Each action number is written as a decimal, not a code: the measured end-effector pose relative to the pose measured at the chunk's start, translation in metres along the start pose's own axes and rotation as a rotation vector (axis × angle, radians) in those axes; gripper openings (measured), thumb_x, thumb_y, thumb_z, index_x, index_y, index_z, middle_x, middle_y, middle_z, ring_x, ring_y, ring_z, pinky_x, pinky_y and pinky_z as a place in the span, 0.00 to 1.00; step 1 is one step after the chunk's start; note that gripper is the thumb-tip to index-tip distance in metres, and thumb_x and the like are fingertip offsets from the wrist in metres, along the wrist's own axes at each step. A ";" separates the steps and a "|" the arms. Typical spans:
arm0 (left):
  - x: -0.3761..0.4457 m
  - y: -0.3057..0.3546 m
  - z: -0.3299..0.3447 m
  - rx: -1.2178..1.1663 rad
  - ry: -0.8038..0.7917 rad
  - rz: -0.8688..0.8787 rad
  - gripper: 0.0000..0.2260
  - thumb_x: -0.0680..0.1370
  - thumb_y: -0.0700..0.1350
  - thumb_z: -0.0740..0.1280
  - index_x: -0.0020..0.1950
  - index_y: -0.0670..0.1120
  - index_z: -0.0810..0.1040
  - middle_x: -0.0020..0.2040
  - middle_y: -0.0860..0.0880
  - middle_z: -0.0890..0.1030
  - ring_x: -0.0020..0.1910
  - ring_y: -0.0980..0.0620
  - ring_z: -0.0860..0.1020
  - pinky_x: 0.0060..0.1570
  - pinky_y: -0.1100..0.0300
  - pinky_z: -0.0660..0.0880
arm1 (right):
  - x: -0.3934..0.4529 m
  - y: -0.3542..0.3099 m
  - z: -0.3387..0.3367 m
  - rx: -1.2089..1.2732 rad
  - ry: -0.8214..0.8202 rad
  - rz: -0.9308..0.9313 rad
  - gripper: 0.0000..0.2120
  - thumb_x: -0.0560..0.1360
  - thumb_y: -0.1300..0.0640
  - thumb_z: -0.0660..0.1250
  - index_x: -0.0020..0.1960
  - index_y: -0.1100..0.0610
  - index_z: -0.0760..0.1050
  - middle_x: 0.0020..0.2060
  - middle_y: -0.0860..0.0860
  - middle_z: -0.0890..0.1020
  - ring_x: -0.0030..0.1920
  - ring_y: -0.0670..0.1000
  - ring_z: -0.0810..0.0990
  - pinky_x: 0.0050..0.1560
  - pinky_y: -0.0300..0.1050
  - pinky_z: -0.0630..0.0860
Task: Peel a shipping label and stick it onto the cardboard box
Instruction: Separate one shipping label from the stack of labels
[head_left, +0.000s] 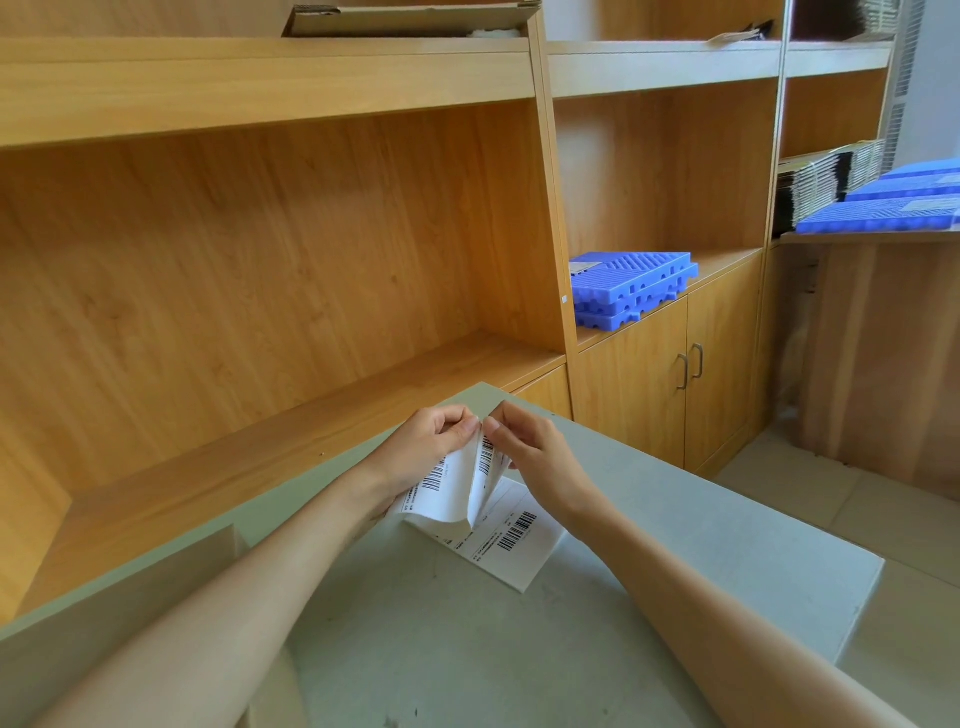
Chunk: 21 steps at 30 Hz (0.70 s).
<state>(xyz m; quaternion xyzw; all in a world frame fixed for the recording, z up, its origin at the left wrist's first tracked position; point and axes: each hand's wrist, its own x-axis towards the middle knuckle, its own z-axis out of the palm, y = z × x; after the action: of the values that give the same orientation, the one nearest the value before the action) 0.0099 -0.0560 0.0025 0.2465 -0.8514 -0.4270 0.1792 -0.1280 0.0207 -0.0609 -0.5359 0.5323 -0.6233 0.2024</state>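
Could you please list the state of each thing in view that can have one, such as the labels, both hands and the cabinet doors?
left hand: pinching the label strip
right hand: pinching the top label's corner
label strip: lifted, folded, partly peeled
lower label: flat on the table
cabinet doors: closed

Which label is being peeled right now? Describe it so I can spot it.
On the grey table before the wooden shelves, both hands meet. The label curls up between them, pinched at its top corner, unlike the flat label sheet beneath.

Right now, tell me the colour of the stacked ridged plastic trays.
Blue, clearest in the head view.
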 end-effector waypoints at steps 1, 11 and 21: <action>0.000 0.000 0.000 -0.034 -0.006 -0.014 0.16 0.83 0.49 0.62 0.52 0.35 0.77 0.40 0.46 0.79 0.39 0.50 0.76 0.40 0.60 0.70 | 0.000 -0.001 0.000 0.002 0.001 -0.001 0.12 0.77 0.47 0.61 0.36 0.50 0.70 0.33 0.50 0.72 0.36 0.49 0.68 0.41 0.48 0.65; 0.001 0.001 0.002 -0.044 0.021 -0.064 0.16 0.83 0.48 0.61 0.52 0.35 0.78 0.41 0.44 0.81 0.39 0.48 0.77 0.38 0.60 0.73 | -0.003 -0.005 0.001 -0.012 0.044 0.012 0.13 0.78 0.50 0.61 0.36 0.51 0.70 0.32 0.50 0.72 0.35 0.49 0.69 0.40 0.49 0.66; 0.000 -0.004 -0.011 0.079 0.093 -0.028 0.19 0.81 0.56 0.61 0.47 0.40 0.75 0.27 0.54 0.77 0.24 0.58 0.74 0.32 0.69 0.70 | -0.005 -0.006 -0.001 -0.003 0.083 0.038 0.12 0.83 0.57 0.58 0.41 0.59 0.69 0.35 0.53 0.72 0.37 0.52 0.70 0.40 0.48 0.68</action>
<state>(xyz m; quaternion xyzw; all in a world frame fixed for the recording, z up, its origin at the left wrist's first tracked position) 0.0169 -0.0647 0.0056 0.2849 -0.8548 -0.3835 0.2026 -0.1253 0.0272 -0.0574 -0.4999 0.5512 -0.6401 0.1912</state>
